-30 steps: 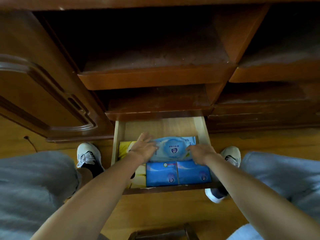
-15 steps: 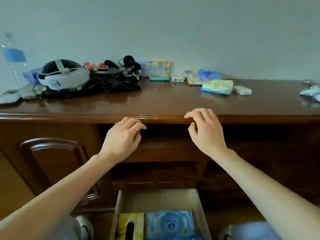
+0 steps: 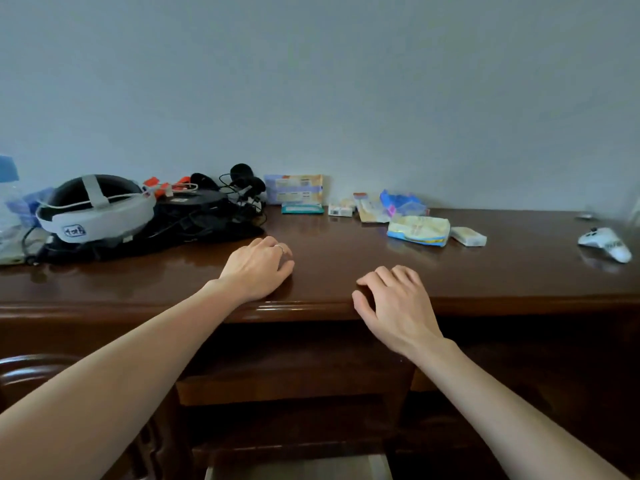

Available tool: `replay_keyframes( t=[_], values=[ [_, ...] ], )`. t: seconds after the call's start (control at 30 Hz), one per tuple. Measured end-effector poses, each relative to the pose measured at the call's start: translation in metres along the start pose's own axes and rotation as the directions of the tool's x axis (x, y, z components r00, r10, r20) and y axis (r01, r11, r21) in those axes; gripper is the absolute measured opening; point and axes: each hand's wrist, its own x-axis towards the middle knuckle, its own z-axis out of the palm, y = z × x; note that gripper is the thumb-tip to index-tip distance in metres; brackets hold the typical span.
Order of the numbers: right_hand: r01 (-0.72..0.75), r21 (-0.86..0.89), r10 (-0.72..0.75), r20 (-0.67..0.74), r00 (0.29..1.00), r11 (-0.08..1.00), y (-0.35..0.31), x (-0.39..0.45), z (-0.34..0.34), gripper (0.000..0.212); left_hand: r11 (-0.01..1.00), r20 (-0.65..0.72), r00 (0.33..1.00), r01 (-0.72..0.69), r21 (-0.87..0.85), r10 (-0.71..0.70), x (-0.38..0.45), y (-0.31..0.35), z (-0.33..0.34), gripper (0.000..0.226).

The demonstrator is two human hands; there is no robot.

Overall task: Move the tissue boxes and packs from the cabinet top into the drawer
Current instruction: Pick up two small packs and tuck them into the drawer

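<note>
On the dark wooden cabinet top (image 3: 346,244) lies a yellow-and-blue tissue pack (image 3: 418,230), with a small pale pack (image 3: 468,236) beside it on the right. Further back are a blue crumpled pack (image 3: 401,203), an upright tissue box (image 3: 293,188) against the wall and a flat teal pack (image 3: 302,209) in front of it. My left hand (image 3: 258,268) hovers over the cabinet top with curled fingers and holds nothing. My right hand (image 3: 394,303) is at the front edge, fingers apart, empty. Only the open drawer's back edge (image 3: 298,467) shows at the bottom.
A white headset (image 3: 93,211) sits on black cables and gear (image 3: 194,220) at the left. Small boxes (image 3: 341,209) stand near the wall. A white controller (image 3: 604,243) lies at the far right. A water bottle (image 3: 7,202) stands at the left edge.
One second ago both hands pressed a blue pack into the drawer. They have since let go and risen to the cabinet top, moving forward over its front edge, and my view has tilted up.
</note>
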Motion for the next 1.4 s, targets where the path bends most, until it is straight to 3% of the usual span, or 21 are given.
replay_keyframes(
  t=[0.13,0.27,0.33,0.47,0.6,0.7,0.8,0.9,1.03,1.17,1.4],
  values=[
    [0.122,0.037,-0.121,-0.017,0.992,0.992,0.019,0.037,0.007,0.033,1.0,0.054,0.998,0.018,-0.018,-0.017,0.04,-0.008,0.02,0.03],
    [0.133,0.022,-0.134,0.253,0.958,0.991,0.033,0.093,0.026,0.037,1.0,0.022,1.0,0.016,-0.006,-0.015,0.077,-0.019,0.041,0.027],
    [0.106,-0.014,-0.097,0.3,0.949,0.994,0.041,0.125,0.045,0.029,1.0,-0.017,1.0,0.006,-0.016,-0.006,0.099,-0.023,0.052,0.026],
    [-0.103,-0.044,0.111,0.253,0.961,0.994,0.065,0.188,0.092,0.024,0.997,-0.155,0.988,0.003,-0.076,-0.015,0.147,-0.023,0.077,0.027],
    [-0.362,-0.173,0.401,0.43,0.809,0.916,0.097,0.238,0.145,0.059,0.994,-0.185,0.981,0.039,-0.101,-0.057,0.204,-0.028,0.106,0.028],
    [-0.455,-0.27,0.529,0.466,0.709,0.848,0.115,0.259,0.179,0.07,0.992,-0.139,0.985,0.091,-0.087,-0.103,0.244,-0.04,0.129,0.047],
    [-0.428,-0.369,0.552,0.362,0.752,0.825,0.12,0.271,0.199,0.051,0.984,-0.008,0.986,0.168,-0.062,-0.168,0.28,-0.055,0.149,0.069],
    [-0.373,-0.419,0.519,0.321,0.792,0.828,0.123,0.278,0.209,0.031,0.964,0.134,0.958,0.261,-0.047,-0.253,0.303,-0.063,0.158,0.065],
    [-0.247,-0.48,0.437,0.336,0.834,0.842,0.121,0.275,0.202,0.033,0.977,0.084,0.975,0.197,0.08,-0.204,0.295,-0.058,0.149,0.057],
    [-0.153,-0.492,0.363,0.366,0.857,0.857,0.107,0.253,0.178,0.032,0.986,0.074,0.987,0.137,0.098,-0.144,0.248,-0.044,0.123,0.056],
    [-0.211,-0.285,0.305,0.341,0.889,0.935,0.046,0.179,0.09,0.027,0.997,0.054,0.998,-0.019,0.08,0.014,0.117,-0.017,0.05,0.055]
  ],
)
